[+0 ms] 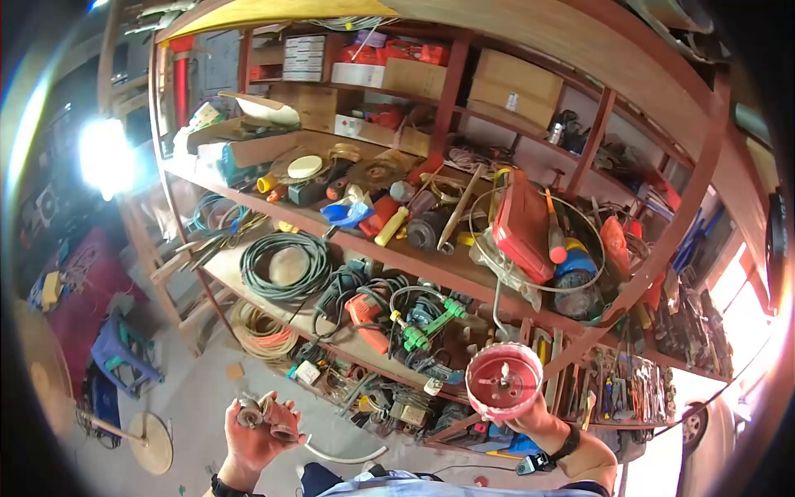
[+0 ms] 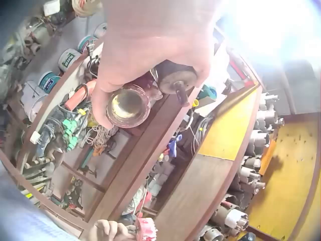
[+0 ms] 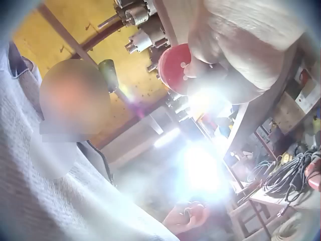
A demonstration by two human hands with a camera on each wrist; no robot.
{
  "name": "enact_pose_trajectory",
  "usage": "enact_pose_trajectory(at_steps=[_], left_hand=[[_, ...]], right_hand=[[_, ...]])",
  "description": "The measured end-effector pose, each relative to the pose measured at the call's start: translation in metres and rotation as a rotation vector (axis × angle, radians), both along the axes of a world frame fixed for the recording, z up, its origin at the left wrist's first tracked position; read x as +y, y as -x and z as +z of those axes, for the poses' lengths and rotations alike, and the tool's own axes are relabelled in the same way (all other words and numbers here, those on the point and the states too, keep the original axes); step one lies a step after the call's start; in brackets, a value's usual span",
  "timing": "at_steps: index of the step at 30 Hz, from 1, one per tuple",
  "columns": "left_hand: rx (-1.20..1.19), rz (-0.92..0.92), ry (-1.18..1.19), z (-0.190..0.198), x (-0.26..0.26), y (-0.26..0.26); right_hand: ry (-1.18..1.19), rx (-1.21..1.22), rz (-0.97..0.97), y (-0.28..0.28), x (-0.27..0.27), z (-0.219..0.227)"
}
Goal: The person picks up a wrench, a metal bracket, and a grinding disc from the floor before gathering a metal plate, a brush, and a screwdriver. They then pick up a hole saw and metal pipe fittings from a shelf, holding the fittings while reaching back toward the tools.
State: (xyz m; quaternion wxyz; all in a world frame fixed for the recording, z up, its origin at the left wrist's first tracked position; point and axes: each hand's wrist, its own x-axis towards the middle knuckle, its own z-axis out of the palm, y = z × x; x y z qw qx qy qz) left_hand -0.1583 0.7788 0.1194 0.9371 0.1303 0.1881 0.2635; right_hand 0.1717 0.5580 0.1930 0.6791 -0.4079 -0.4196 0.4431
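Note:
My right hand (image 1: 530,421) grips a large red hole saw (image 1: 490,398) from behind. Its toothed rim faces the head camera, and a pilot bit shows at the centre. In the right wrist view the hand covers part of the red cup. My left hand (image 1: 248,447) holds two small worn metal hole saws at once, held apart from the red one. One is a hollow cup (image 2: 128,106) with its mouth towards the left wrist camera; the other, a darker round piece (image 2: 176,83), has a shank sticking out. The fingers curl around both.
Ahead stands a wooden shelf rack (image 1: 447,269) crowded with tools. A red case (image 1: 523,225) and a coiled dark hose (image 1: 286,267) lie on it. Several more hole saws (image 2: 246,175) line a yellow board overhead. A blue stool (image 1: 124,352) stands on the floor at left.

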Motion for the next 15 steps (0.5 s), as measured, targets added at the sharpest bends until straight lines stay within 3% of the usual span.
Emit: enact_pose_trajectory(at_steps=[1,4,5,9,10,11,13,15], left_hand=[[-0.006,-0.022,0.001,0.000,0.013,-0.005],[-0.107,-0.096,0.030,-0.015,0.055,-0.012],[-0.108,-0.108,0.037,-0.017,0.068,-0.014],[-0.108,-0.193,0.081,-0.015,0.126,-0.020],[-0.111,-0.207,0.043,-0.016,0.140,-0.020],[-0.114,-0.220,0.006,-0.017,0.153,-0.020],[-0.092,-0.239,0.026,-0.018,0.176,-0.022],[-0.105,-0.241,0.066,-0.028,0.197,-0.018]], right_hand=[[0.029,-0.028,-0.121,0.020,0.007,0.030],[0.099,-0.156,-0.288,0.022,0.006,0.026],[0.070,-0.263,-0.442,0.038,0.013,0.029],[-0.026,-0.085,-0.456,0.032,0.011,0.009],[-0.062,-0.027,-0.465,0.044,0.025,0.022],[-0.009,-0.281,-0.536,0.062,0.037,0.047],[-0.015,-0.158,-0.776,0.083,0.064,0.069],[-0.132,-0.211,-0.795,0.088,0.077,0.075]])
